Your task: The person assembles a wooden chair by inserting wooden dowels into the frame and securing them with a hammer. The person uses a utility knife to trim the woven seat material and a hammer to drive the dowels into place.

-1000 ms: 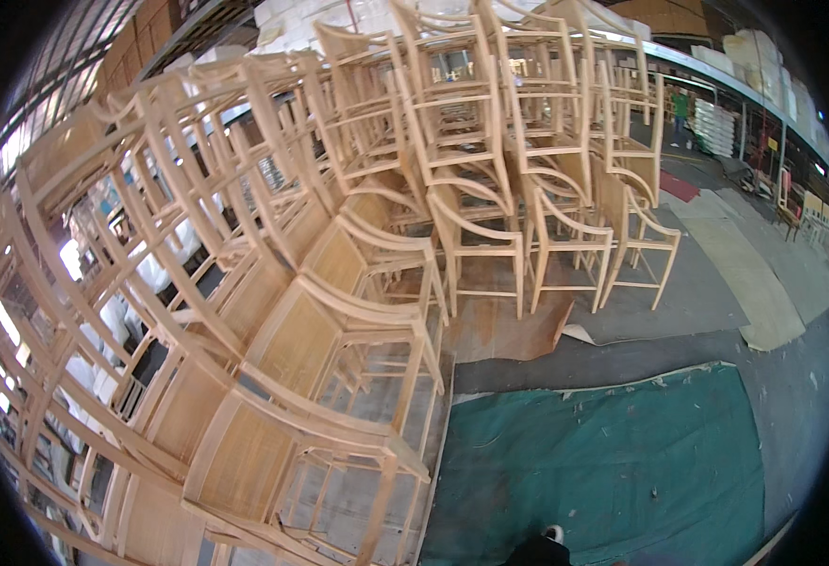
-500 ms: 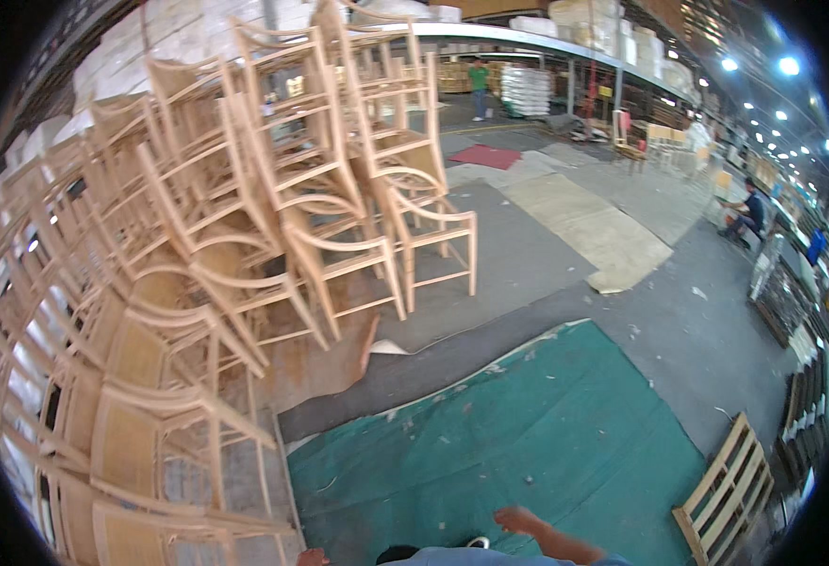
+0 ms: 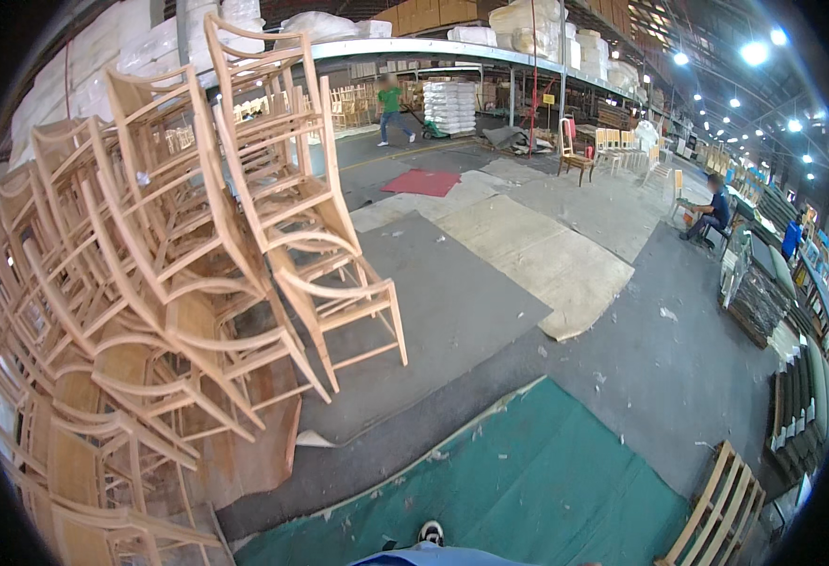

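Leftward, wdn chairs point(image 3: 193, 316) nr grn mat point(image 3: 528, 472)

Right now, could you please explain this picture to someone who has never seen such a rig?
There is no machine: a bare-handed person wears two wide fisheye cameras on the head. This view is from the left one, looking down; straight edges bend toward the rim. The left hand and right hand are out of view, so whether they hold anything cannot be told. At the lower edge are a black-and-white shoe and light-blue clothing. A green sheet lies on the grey floor, with stacked pale wooden chairs at left and a slatted wooden pallet at lower right.
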`<state>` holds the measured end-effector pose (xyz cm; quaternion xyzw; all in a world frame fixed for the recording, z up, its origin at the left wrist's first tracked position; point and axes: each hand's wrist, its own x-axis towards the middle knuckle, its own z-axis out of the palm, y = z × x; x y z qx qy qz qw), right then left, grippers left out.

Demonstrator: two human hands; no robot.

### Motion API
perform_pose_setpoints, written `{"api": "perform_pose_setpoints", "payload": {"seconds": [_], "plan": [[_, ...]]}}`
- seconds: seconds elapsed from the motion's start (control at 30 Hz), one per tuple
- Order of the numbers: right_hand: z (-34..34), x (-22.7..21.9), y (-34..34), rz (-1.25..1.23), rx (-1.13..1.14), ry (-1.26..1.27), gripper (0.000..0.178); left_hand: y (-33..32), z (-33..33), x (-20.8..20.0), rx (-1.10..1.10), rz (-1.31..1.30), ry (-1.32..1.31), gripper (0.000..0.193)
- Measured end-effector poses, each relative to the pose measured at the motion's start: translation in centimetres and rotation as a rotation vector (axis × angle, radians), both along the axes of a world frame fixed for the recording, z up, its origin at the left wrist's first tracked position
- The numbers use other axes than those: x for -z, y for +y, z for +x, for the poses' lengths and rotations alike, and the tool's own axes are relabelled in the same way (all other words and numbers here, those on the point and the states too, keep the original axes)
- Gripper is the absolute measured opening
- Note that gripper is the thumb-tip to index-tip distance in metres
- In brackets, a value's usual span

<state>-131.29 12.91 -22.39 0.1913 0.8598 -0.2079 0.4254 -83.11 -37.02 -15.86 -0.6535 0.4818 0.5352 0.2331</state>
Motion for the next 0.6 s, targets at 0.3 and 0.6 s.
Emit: {"api": "perform_pose_setpoints", "payload": {"seconds": [0.3,0.6], "plan": [[-15.9,0.5,-22.4,-0.227,0.136,-0.106,0.028,-28.6,-47.2,-1.2,0.127,-0.502,0.617,0.035],[-53.7,-0.8,-41.4,-0.107,0.047,0.093,0.022,-38.6,-72.9,-2.5,0.126,-0.238,0.869,0.041]]}}
